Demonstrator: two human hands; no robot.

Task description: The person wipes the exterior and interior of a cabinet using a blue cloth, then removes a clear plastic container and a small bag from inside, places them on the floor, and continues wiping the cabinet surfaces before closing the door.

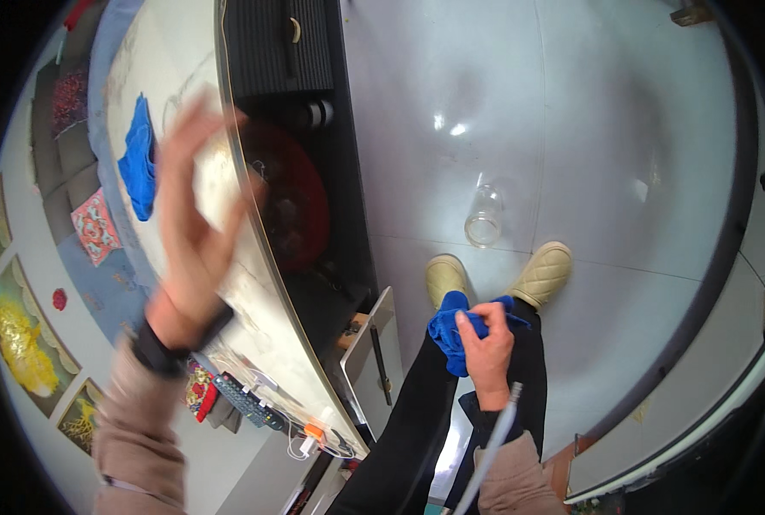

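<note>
My left hand [196,212], blurred and with a dark band at its wrist, is over the marble-patterned tabletop [260,309] near its edge. Its fingers and thumb are spread, and nothing shows between them. A folded blue cloth [139,164] lies on the tabletop just beyond that hand. Low in front of my legs, my right hand [491,351] grips a crumpled blue cloth [450,335] that bunches out on both sides of the fingers. A clear glass vessel [484,219] is on the tiled floor ahead of my shoes.
Under the tabletop, an open dark compartment holds a red round object [299,199], with a dark drawer [279,45] beyond. A white drawer [376,360] sticks out near my legs. A remote control [247,399] and charging cables lie at the table's near end. A pale tube [492,444] crosses my right sleeve.
</note>
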